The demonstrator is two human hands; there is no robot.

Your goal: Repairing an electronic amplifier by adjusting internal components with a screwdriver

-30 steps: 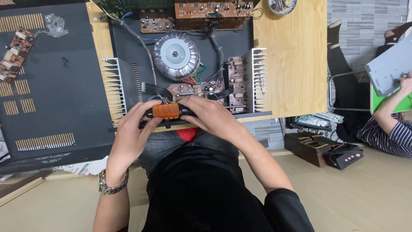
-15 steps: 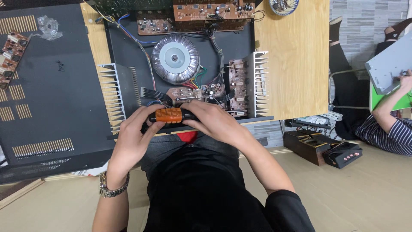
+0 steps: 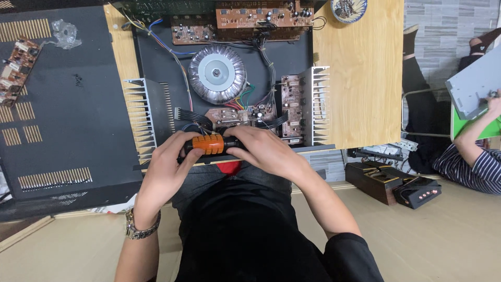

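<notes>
Both my hands grip one screwdriver with an orange and black handle (image 3: 207, 144), held level at the near edge of an open black amplifier chassis (image 3: 156, 68). My left hand (image 3: 167, 169) wraps its left end and wears a metal watch. My right hand (image 3: 263, 151) covers its right end. Just beyond the tool sit a small brown circuit board (image 3: 235, 116) with coloured wires and a round silver toroidal transformer (image 3: 216, 74). The screwdriver's tip is hidden.
Finned heat sinks (image 3: 319, 104) flank the chassis on a wooden table (image 3: 360, 78). The black vented cover (image 3: 57, 115) lies left with a loose circuit board (image 3: 15, 70). A bowl (image 3: 348, 9) stands at the far edge. Another person's striped sleeve (image 3: 469, 164) is right, dark boxes (image 3: 389, 183) on the floor.
The view has shifted slightly; my hands keep the same grip on the screwdriver at the chassis edge.
</notes>
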